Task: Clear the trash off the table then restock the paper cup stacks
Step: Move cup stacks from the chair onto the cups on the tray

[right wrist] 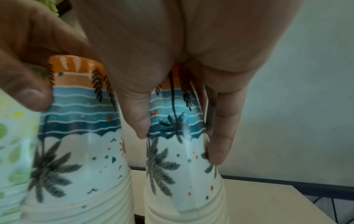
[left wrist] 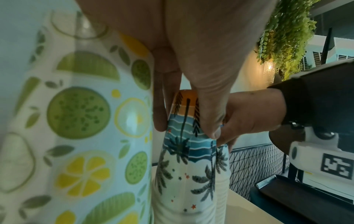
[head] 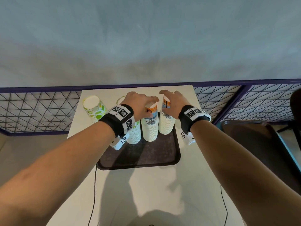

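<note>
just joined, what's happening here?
A person is at a white table with a dark tray holding upside-down paper cup stacks. The left hand grips the top of the middle palm-print stack; the right hand grips the neighbouring palm-print stack. Lime-print stacks stand to the left.

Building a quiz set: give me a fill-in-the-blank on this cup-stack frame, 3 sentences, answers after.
1. The left hand grips the top cup of the ____ of the two palm-print stacks.
2. The stacks under the hands stand on a dark ____ on the white table.
3. The stack left of the tray, off it, carries a ____ print.

Missing words: left; tray; lime and lemon
</note>
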### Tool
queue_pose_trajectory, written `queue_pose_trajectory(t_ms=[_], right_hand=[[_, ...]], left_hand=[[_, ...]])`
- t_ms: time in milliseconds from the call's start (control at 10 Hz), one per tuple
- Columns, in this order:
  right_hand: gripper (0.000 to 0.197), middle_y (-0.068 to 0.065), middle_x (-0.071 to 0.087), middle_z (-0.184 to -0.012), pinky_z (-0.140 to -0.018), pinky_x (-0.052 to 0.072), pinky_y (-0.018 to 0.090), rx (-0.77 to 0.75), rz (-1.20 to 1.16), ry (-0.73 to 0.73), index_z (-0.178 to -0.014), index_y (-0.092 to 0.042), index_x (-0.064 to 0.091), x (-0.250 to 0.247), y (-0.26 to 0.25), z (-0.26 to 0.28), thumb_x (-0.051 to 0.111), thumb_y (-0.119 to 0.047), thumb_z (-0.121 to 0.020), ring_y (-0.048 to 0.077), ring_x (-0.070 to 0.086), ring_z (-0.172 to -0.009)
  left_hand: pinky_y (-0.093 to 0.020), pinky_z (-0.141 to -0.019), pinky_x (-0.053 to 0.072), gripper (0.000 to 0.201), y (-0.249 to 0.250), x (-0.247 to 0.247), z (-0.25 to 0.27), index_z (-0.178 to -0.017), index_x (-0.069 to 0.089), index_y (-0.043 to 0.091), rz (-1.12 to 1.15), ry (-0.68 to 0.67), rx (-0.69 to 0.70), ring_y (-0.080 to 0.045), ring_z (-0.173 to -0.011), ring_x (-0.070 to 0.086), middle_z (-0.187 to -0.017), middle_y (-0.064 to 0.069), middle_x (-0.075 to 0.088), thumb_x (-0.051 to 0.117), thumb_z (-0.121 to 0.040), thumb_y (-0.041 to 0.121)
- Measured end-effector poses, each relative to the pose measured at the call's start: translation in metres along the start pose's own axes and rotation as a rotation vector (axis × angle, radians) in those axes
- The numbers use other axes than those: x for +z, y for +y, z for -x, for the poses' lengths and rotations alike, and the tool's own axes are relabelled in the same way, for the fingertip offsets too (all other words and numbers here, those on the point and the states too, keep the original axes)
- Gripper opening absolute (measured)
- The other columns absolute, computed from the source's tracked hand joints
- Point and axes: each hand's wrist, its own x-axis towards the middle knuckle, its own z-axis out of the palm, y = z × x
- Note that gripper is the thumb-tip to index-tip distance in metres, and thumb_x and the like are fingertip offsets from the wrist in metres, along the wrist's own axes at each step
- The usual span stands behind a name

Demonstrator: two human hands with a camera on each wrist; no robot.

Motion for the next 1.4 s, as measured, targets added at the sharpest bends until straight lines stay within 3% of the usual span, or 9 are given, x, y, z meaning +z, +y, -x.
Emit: queue_pose_trajectory(t_ms=[200, 600, 900, 1200, 1400], right_hand=[[0.073, 0.012, 0.050, -0.125, -0.085, 0.056, 0.039, 0.010, -0.030, 0.009, -0.148, -0.046, 0.031, 0.006, -0.001, 0.023, 0.070, -0.028, -0.090, 0.035, 0.062, -0.104], [0.075, 0.011, 0.050, -0.127, -0.085, 0.055, 0.039, 0.061, -0.062, 0.008, -0.149, -0.046, 0.030, 0.009, -0.008, 0.038, 0.072, -0.027, -0.090, 0.035, 0.062, -0.108], [0.075, 0.014, 0.050, -0.128, -0.087, 0.056, 0.041, 0.078, -0.071, 0.013, -0.150, -0.043, 0.029, 0.009, -0.012, 0.040, 0.071, -0.026, -0.090, 0.037, 0.063, -0.108], [0.076, 0.014, 0.050, -0.129, -0.088, 0.056, 0.043, 0.100, -0.074, 0.015, -0.150, -0.044, 0.028, 0.008, -0.014, 0.042, 0.072, -0.029, -0.090, 0.039, 0.063, -0.109], [0.090, 0.014, 0.039, -0.142, -0.096, 0.056, 0.047, 0.075, -0.108, 0.030, -0.155, -0.050, 0.011, 0.003, -0.016, 0.051, 0.073, -0.039, -0.090, 0.041, 0.058, -0.121]], left_hand=[[-0.054, -0.117, 0.037, 0.065, -0.010, 0.009, -0.002, -0.153, 0.040, 0.046, 0.030, 0.020, 0.018, -0.031, -0.126, 0.061, -0.142, 0.001, 0.068, 0.068, -0.095, 0.052], [-0.053, -0.118, 0.037, 0.067, -0.011, 0.007, 0.003, -0.154, 0.039, 0.043, 0.032, 0.026, 0.043, -0.029, -0.123, 0.064, -0.141, 0.003, 0.070, 0.068, -0.095, 0.054], [-0.055, -0.126, 0.023, 0.068, -0.007, 0.003, 0.006, -0.157, 0.038, 0.041, 0.035, 0.024, 0.048, -0.028, -0.132, 0.061, -0.148, 0.004, 0.064, 0.068, -0.097, 0.051], [-0.055, -0.127, 0.018, 0.067, -0.004, 0.000, 0.008, -0.155, 0.040, 0.042, 0.056, 0.004, 0.031, -0.029, -0.133, 0.059, -0.145, 0.001, 0.066, 0.070, -0.095, 0.049], [-0.059, -0.130, 0.011, 0.092, -0.007, -0.010, 0.016, -0.160, 0.031, 0.045, 0.097, 0.068, 0.039, -0.026, -0.147, 0.047, -0.159, 0.002, 0.053, 0.077, -0.082, 0.064]])
